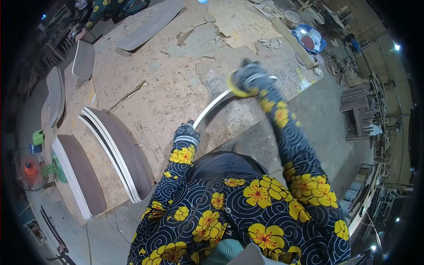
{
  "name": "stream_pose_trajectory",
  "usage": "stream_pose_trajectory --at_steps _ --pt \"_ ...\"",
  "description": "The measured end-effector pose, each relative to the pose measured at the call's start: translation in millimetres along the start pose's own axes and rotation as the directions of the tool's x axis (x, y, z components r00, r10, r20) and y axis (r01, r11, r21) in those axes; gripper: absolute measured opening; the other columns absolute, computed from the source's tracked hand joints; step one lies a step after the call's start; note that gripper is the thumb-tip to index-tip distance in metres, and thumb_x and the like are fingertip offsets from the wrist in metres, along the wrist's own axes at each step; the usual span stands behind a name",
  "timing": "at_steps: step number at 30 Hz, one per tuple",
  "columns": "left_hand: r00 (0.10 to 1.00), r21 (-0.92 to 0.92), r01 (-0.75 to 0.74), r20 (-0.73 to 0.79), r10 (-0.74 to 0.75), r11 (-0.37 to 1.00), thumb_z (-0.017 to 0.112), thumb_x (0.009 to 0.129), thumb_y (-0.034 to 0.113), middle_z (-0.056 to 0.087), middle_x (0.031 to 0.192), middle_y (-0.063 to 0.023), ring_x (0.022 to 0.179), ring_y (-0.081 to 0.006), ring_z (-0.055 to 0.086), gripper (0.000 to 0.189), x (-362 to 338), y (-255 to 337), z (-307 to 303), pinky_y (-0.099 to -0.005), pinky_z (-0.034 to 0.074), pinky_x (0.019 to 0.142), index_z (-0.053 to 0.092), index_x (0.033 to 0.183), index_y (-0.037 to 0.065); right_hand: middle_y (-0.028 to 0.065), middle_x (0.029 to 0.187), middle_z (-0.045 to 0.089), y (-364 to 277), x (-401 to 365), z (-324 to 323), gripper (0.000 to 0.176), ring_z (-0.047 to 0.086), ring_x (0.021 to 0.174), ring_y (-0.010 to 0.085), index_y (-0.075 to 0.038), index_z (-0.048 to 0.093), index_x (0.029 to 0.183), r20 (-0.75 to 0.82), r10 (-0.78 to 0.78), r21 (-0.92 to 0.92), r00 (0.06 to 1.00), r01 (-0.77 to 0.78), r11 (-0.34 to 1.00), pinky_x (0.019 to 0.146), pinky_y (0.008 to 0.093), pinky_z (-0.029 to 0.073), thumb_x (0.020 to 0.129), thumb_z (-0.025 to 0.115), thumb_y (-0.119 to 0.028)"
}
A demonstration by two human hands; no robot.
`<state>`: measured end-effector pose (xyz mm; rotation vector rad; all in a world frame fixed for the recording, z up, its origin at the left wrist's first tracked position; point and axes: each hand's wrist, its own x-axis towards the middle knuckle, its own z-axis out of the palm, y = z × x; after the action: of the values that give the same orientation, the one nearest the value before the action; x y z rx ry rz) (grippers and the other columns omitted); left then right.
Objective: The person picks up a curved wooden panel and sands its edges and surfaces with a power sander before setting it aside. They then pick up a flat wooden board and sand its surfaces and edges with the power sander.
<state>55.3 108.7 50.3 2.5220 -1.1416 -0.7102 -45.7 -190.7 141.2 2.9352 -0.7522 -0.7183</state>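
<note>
The left hand point(186, 132), in a dark knitted glove, is closed tight around the near end of a curved pale wooden strip point(213, 105). The right hand point(252, 78), also gloved, is wrapped around a yellow-disc hand sander point(236, 86), and the disc presses on the strip's far end.

Farther out, a round blue plastic basin point(319, 44) sits near the table's far right corner. It holds a white piece and a reddish-brown round one, both too small to identify. A small pale round tub point(291, 18) stands just beyond it; its contents cannot be seen.

Everything rests on a worn, patched plywood tabletop point(168, 84). On its left side lie two stacks of curved dark-brown panels with pale edges point(121, 152). Grey concrete floor point(329, 115) spreads to the right, where stacked wooden frames point(358, 115) stand. Another person's flowered sleeve point(106, 6) shows at the top left.

The strip arcs above the table's near edge and runs directly between the two hands, one at each end
</note>
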Motion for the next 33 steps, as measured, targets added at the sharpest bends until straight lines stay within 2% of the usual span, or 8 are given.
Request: stream_pose_trajectory --at_steps 4,7,9,17,20,23,29,33 --pt "0.993 -0.025 0.089 0.075 -0.086 0.996 0.063 0.082 0.022 0.067 0.1 -0.0229 0.097 -0.0418 0.064 0.029 4.3 2.5 -3.7 -0.0499 0.05 0.087 0.064 0.108 0.008 0.0135 0.112 0.064 -122.3 -41.6 -9.9 0.03 0.063 0.102 0.0336 -0.003 0.064 0.111 -0.305 -0.234 -0.025 0.923 0.237 0.971 0.08 0.0462 0.054 0.086 0.056 -0.019" --pt "1.0 -0.026 0.021 -0.009 -0.022 0.999 0.065 0.08 0.02 0.067 0.098 -0.0227 0.093 -0.0426 0.064 0.03 1.4 -3.4 0.6 -0.0499 0.052 0.084 0.064 0.108 0.009 0.0141 0.11 0.064 -134.2 -77.6 -36.6 0.027 0.06 0.107 0.0356 -0.008 0.065 0.11 -0.276 -0.047 0.498 0.96 0.185 0.848 0.083 0.0494 0.053 0.087 0.056 -0.019" --pt "0.999 -0.004 0.009 -0.044 -0.009 1.0 0.066 0.079 0.021 0.067 0.097 -0.0231 0.091 -0.0424 0.065 0.033 2.9 -11.7 7.8 -0.0494 0.053 0.083 0.064 0.11 0.009 0.0145 0.111 0.064 -109.0 -60.7 -10.6 0.027 0.059 0.11 0.0342 -0.009 0.065 0.11 -0.338 -0.085 0.224 0.937 0.168 0.96 0.087 0.0494 0.052 0.087 0.055 -0.019" --pt "0.996 0.072 -0.036 -0.077 0.041 0.997 0.067 0.077 0.022 0.067 0.097 -0.0247 0.09 -0.0409 0.066 0.041 2.4 -18.3 17.9 -0.0472 0.054 0.081 0.064 0.115 0.006 0.021 0.134 0.053 101.0 -39.9 13.3 0.049 0.056 0.118 0.0415 -0.001 0.063 0.118 -0.074 0.554 0.396 0.829 -0.486 0.779 0.102 0.0436 0.044 0.084 0.061 -0.037" --pt "0.996 0.085 -0.065 -0.058 0.07 0.994 0.067 0.076 0.021 0.067 0.098 -0.0244 0.091 -0.0409 0.065 0.045 0.3 -15.3 11.7 -0.0474 0.053 0.083 0.063 0.118 0.006 0.02 0.129 0.058 123.4 -27.9 18.5 0.045 0.059 0.114 0.0409 -0.001 0.065 0.114 -0.021 0.393 0.289 0.919 -0.371 0.883 0.101 0.0443 0.045 0.083 0.062 -0.033" --pt "0.995 0.054 -0.027 -0.091 0.031 0.998 0.068 0.078 0.023 0.066 0.101 -0.0246 0.093 -0.0412 0.064 0.047 -2.7 -15.5 14.0 -0.0468 0.052 0.085 0.062 0.12 0.005 0.021 0.124 0.061 50.9 -31.7 17.1 0.039 0.062 0.109 0.0385 0.0 0.062 0.116 -0.276 0.137 0.233 0.951 -0.072 0.97 0.092 0.0458 0.051 0.085 0.059 -0.024" --pt "0.991 0.147 0.131 -0.042 -0.126 0.98 0.071 0.078 0.026 0.067 0.103 -0.0239 0.096 -0.0392 0.065 0.045 -3.5 -2.5 1.0 -0.0447 0.052 0.086 0.064 0.117 0.005 0.0213 0.105 0.069 -39.8 -60.6 -16.9 0.036 0.069 0.095 0.0352 0.0 0.058 0.117 -0.354 -0.119 0.441 0.927 0.278 0.854 0.074 0.0464 0.057 0.085 0.055 -0.015" --pt "0.978 0.087 0.203 0.032 -0.207 0.975 0.07 0.078 0.026 0.068 0.103 -0.0228 0.096 -0.0383 0.066 0.047 -1.3 -4.6 -1.3 -0.0439 0.053 0.086 0.064 0.121 0.008 0.0207 0.102 0.069 33.4 -2.3 61.1 0.038 0.069 0.092 0.0348 0.0 0.058 0.119 -0.5 0.046 0.188 0.865 0.056 0.981 0.074 0.0455 0.057 0.083 0.057 -0.015"
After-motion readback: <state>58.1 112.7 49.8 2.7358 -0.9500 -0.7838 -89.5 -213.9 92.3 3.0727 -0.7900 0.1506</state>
